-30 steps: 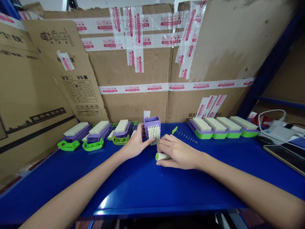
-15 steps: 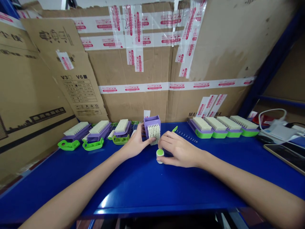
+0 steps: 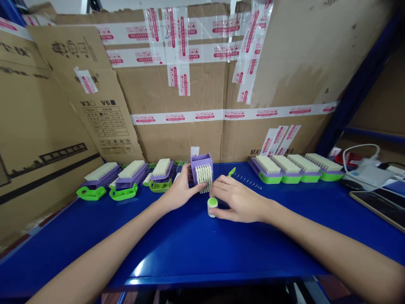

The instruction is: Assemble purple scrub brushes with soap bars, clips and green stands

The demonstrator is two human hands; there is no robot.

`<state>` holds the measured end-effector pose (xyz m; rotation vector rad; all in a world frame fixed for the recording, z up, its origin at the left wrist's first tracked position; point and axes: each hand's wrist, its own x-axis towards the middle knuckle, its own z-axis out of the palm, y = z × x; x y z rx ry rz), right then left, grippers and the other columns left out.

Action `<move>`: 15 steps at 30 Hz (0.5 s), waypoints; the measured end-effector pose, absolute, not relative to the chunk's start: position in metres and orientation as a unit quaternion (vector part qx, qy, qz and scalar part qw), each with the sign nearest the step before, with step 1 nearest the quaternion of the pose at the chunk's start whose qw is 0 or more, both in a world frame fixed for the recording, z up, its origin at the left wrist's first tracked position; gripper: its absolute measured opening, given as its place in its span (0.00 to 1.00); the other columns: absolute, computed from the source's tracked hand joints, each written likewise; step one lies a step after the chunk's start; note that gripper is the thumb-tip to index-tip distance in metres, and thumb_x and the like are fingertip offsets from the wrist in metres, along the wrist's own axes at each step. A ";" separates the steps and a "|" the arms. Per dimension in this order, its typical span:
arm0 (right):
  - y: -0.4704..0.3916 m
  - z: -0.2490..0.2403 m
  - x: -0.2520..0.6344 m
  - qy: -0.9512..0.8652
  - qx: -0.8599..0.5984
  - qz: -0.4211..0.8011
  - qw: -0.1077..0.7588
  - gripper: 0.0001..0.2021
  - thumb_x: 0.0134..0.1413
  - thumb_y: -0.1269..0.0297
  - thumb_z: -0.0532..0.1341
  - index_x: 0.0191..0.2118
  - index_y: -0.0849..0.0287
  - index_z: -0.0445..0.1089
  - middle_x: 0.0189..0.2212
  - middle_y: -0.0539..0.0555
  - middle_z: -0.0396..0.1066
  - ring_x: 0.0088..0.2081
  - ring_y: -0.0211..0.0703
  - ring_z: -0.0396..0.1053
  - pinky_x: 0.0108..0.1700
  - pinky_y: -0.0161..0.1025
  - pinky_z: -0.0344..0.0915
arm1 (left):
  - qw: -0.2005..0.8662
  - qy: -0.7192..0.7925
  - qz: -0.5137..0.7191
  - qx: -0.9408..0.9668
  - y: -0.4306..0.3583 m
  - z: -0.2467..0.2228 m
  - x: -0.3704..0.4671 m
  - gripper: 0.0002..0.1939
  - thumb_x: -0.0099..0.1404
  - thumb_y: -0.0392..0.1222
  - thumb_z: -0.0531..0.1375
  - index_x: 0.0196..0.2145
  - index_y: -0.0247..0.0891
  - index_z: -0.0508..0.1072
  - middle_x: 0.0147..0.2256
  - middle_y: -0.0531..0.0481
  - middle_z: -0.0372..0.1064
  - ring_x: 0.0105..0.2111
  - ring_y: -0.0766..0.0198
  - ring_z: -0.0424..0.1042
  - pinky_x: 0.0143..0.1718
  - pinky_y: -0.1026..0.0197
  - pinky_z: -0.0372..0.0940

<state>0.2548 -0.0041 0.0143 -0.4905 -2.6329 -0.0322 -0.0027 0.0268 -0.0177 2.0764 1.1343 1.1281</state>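
Near the middle of the blue table, my left hand (image 3: 182, 190) grips a purple brush body (image 3: 201, 160) with pale bristles facing me. The body is tilted up, its open purple end on top. My right hand (image 3: 238, 198) is closed just right of it, fingertips by the bristles and thumb against a small white cylinder with a green top (image 3: 212, 207). Whether its curled fingers hold anything else is hidden. Behind that hand lie a small green piece (image 3: 232, 172) and a thin coil-like strand (image 3: 249, 181).
Several purple brushes with green parts (image 3: 126, 172) lie at the left back. Several purple-and-green brushes (image 3: 292, 169) stand in a row at the right back. A phone (image 3: 379, 207), a white charger with cable (image 3: 368, 169) and cardboard walls (image 3: 177, 143) border the table (image 3: 196, 253).
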 end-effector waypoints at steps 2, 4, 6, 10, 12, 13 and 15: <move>-0.004 0.014 0.254 -0.957 -0.180 -0.008 0.225 0.16 0.74 0.51 0.61 0.43 0.61 0.73 0.40 0.59 0.73 0.44 0.50 0.65 0.51 0.48 0.67 | 0.252 0.418 0.420 0.765 0.026 -0.017 -0.003 0.36 0.70 0.56 0.69 0.64 0.41 0.57 0.64 0.33 0.70 0.64 0.43 0.73 0.66 0.35 0.67; -0.004 0.013 0.254 -0.958 -0.182 -0.007 0.221 0.16 0.73 0.51 0.61 0.43 0.61 0.73 0.40 0.59 0.73 0.44 0.50 0.65 0.51 0.48 0.67 | 0.245 0.417 0.429 0.763 0.027 -0.017 -0.003 0.38 0.69 0.56 0.69 0.66 0.41 0.55 0.65 0.33 0.68 0.65 0.43 0.72 0.67 0.35 0.66; -0.004 0.014 0.254 -0.958 -0.186 -0.007 0.216 0.16 0.73 0.51 0.62 0.43 0.61 0.74 0.41 0.59 0.73 0.44 0.50 0.66 0.50 0.47 0.66 | 0.243 0.415 0.437 0.760 0.027 -0.018 -0.003 0.40 0.69 0.56 0.70 0.67 0.41 0.54 0.66 0.32 0.67 0.65 0.43 0.71 0.67 0.34 0.66; -0.005 0.015 0.255 -0.959 -0.189 -0.011 0.212 0.16 0.72 0.51 0.63 0.43 0.61 0.74 0.41 0.59 0.73 0.44 0.50 0.66 0.50 0.47 0.65 | 0.250 0.406 0.445 0.758 0.029 -0.019 -0.004 0.38 0.70 0.56 0.69 0.67 0.41 0.55 0.65 0.32 0.67 0.65 0.43 0.71 0.67 0.33 0.66; -0.006 0.015 0.255 -0.959 -0.189 -0.011 0.212 0.16 0.71 0.51 0.64 0.43 0.61 0.73 0.42 0.59 0.74 0.44 0.50 0.66 0.50 0.47 0.65 | 0.252 0.406 0.447 0.757 0.029 -0.020 -0.004 0.38 0.70 0.56 0.69 0.66 0.41 0.56 0.65 0.32 0.68 0.64 0.43 0.72 0.66 0.34 0.67; -0.006 0.015 0.255 -0.959 -0.188 -0.010 0.211 0.15 0.71 0.51 0.64 0.43 0.61 0.73 0.42 0.59 0.74 0.44 0.49 0.66 0.50 0.47 0.65 | 0.252 0.407 0.447 0.756 0.030 -0.020 -0.004 0.38 0.70 0.56 0.69 0.66 0.41 0.56 0.64 0.33 0.68 0.64 0.43 0.72 0.66 0.34 0.67; -0.006 0.015 0.255 -0.959 -0.188 -0.009 0.210 0.15 0.71 0.52 0.65 0.42 0.61 0.73 0.42 0.59 0.74 0.43 0.49 0.66 0.50 0.46 0.64 | 0.250 0.409 0.449 0.754 0.030 -0.021 -0.004 0.37 0.71 0.56 0.69 0.66 0.40 0.56 0.64 0.32 0.69 0.64 0.43 0.72 0.66 0.34 0.67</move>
